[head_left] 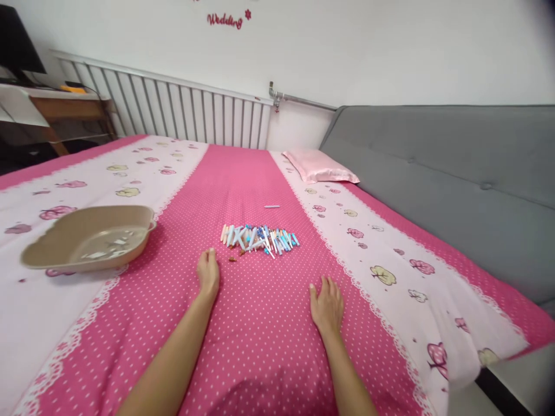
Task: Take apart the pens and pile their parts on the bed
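My left hand (208,273) rests on the pink dotted bedspread (255,323), seen from its thumb side; its fingers point forward and seem loosely extended, holding nothing visible. On the right, my right hand (328,303) lies palm down, fingers stretched out and thumb apart. Ahead of and between both hands is a heap of slim pen-like sticks (260,237) in white, blue, teal and peach. Neither hand touches it. A small brown piece (233,259) lies just right of my left fingertips, near other brown bits at the heap's front edge. One pale stick (272,206) lies alone behind the heap.
A beige plastic basin (93,216) stands to the left, with several whitish shapes in its bottom. A pink pillow (321,166) lies at the back right beside a grey padded headboard (446,173). Behind the bed are a white radiator (173,107) and, far left, a desk (69,107).
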A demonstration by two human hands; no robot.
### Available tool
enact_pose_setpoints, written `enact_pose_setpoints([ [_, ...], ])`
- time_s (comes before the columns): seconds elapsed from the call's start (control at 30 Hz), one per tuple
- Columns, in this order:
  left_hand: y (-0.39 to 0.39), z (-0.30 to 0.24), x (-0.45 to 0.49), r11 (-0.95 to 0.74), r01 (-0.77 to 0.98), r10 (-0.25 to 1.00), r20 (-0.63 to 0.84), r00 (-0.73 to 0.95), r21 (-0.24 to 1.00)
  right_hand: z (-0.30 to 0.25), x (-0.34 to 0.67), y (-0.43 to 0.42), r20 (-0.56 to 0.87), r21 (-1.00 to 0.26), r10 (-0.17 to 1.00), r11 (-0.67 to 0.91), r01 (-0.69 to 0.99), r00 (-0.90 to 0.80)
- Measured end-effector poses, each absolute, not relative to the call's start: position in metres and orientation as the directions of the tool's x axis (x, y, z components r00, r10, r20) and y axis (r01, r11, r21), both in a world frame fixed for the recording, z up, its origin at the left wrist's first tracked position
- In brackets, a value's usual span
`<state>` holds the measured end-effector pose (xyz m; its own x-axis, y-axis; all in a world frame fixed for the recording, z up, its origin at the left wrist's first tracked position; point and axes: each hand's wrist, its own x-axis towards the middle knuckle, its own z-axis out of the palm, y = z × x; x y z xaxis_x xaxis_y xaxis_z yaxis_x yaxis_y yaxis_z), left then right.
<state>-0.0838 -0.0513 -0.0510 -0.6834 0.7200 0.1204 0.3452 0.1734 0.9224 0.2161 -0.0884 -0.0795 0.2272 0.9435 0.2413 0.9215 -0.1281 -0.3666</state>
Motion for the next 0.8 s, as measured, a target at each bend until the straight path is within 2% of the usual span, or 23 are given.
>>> enact_pose_setpoints([
  [0.3, -0.115, -0.048, -0.067, 0.047, 0.474, 0.805, 0.247, -0.539, 0.879, -0.075, 0.218, -0.105, 0.196, -0.321, 0.961, -0.123, 0.939, 0.193],
  [0.53, -0.116, -0.058, -0.068, 0.013, 0.514, 0.789, 0.307, -0.532, 0.858, -0.082, 0.238, -0.164, 0.101, -0.300, 0.984, -0.110, 0.948, 0.146],
  [0.63, -0.114, -0.060, -0.068, -0.002, 0.517, 0.786, 0.321, -0.528, 0.856, -0.091, 0.257, -0.200, 0.104, -0.327, 0.986, -0.091, 0.941, 0.131],
  [0.73, -0.114, -0.060, -0.067, -0.011, 0.512, 0.784, 0.325, -0.529, 0.859, -0.101, 0.274, -0.236, 0.057, -0.399, 0.984, -0.130, 0.908, 0.167],
  [0.8, -0.114, -0.060, -0.066, -0.016, 0.507, 0.781, 0.327, -0.531, 0.862, -0.108, 0.281, -0.260, 0.077, -0.460, 0.970, -0.171, 0.871, 0.231],
])
